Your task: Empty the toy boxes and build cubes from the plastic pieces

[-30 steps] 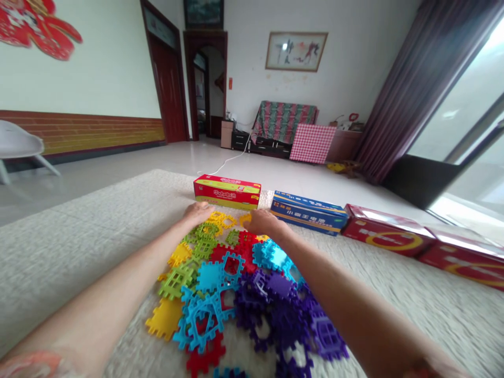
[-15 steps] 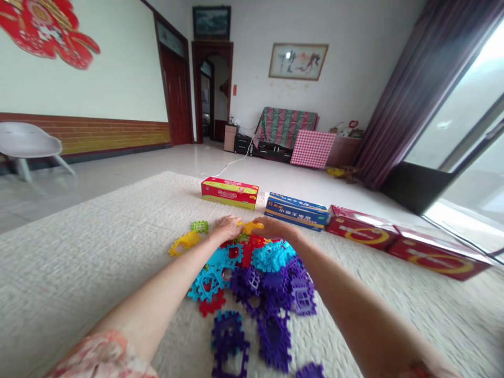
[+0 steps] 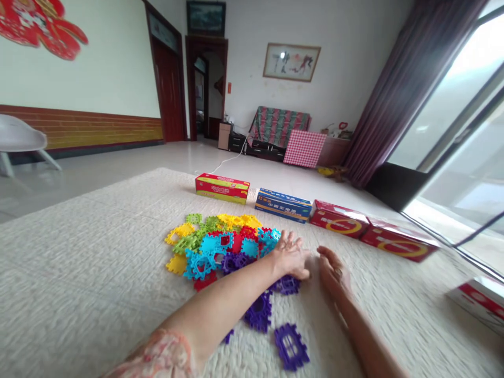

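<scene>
Several plastic interlocking building pieces with toothed edges lie in a loose pile. My left hand (image 3: pixel 289 258) lies palm down with fingers spread at the pile's right side, over light blue pieces (image 3: pixel 269 240) and purple pieces (image 3: pixel 290 284); what is under the palm is hidden. Just to the right, my right hand (image 3: pixel 334 274) is held on edge above the cover, fingers stretched out and nothing seen in it. Yellow pieces (image 3: pixel 238 221), green pieces (image 3: pixel 202 231) and red pieces (image 3: pixel 236 242) make up the back and middle. A purple window piece (image 3: pixel 291 346) lies apart, nearer me.
Behind the pile stand a red and yellow box (image 3: pixel 222 190), a blue box (image 3: pixel 282 206) and two dark red boxes (image 3: pixel 340 219) in a row. Another red and white box (image 3: pixel 478 304) is at the right edge. A cream textured cover (image 3: pixel 98 252) lies underneath.
Both hands have moved right from the back of the pile, and the yellow piece between them is let go. Yellow pieces now show at the back. The view has turned right.
</scene>
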`<state>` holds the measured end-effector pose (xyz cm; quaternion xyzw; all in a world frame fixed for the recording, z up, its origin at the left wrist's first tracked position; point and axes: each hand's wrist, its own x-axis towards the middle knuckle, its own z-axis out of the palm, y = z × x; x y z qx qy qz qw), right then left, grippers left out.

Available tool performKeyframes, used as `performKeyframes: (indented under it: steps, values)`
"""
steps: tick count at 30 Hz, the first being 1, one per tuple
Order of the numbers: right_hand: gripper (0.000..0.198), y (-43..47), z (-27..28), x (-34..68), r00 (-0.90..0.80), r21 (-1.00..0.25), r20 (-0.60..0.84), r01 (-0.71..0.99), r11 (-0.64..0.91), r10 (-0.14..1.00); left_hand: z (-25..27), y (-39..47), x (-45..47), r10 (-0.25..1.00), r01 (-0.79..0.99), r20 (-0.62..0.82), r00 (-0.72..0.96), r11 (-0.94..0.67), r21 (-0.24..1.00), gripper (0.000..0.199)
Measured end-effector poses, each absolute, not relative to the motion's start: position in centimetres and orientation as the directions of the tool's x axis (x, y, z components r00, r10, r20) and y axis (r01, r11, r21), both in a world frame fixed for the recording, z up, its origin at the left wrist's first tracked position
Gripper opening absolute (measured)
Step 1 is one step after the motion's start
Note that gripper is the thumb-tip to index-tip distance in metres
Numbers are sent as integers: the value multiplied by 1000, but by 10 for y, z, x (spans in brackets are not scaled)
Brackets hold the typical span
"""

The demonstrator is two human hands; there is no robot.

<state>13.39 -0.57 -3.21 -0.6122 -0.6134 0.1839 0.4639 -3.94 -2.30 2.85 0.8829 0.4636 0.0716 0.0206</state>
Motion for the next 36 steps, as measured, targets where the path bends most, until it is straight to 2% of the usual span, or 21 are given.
performKeyframes:
  steps: [4,6,8,10,12,21,27,32,34,36]
  values:
    - [45,-10,-27,98,86,-825,306,520,219,948,29,-26,-29,861,861,-71,504,-495,116,61]
    - [49,-12,-22,73,43,-847,308,468,253,950,31,-27,-43,882,888,-111,458,-448,108,69]
    - [53,-19,-18,51,-9,-853,309,439,281,951,34,-30,-67,893,901,-123,433,-425,87,63]
    - [54,-28,-17,37,-63,-841,321,439,315,945,37,-35,-97,895,901,-108,433,-428,64,50]
    - [53,-35,-19,32,-101,-825,337,447,345,936,39,-40,-126,887,889,-67,457,-455,44,45]
    - [50,-33,-27,43,-147,-831,313,436,345,938,29,-38,-219,892,893,34,450,-450,-20,44]
    - [53,-35,-25,41,-141,-838,281,445,314,949,27,-36,-291,929,927,16,370,-369,-66,37]
    - [50,-32,-24,47,-106,-854,286,422,304,952,28,-43,-345,973,970,-10,233,-233,-75,38]
    - [47,-29,-25,52,-43,-882,286,379,280,957,32,-46,-357,991,988,-29,128,-130,-82,37]
    - [48,-25,-26,57,70,-942,243,256,218,967,38,-47,-359,999,996,-23,24,-26,-90,35]
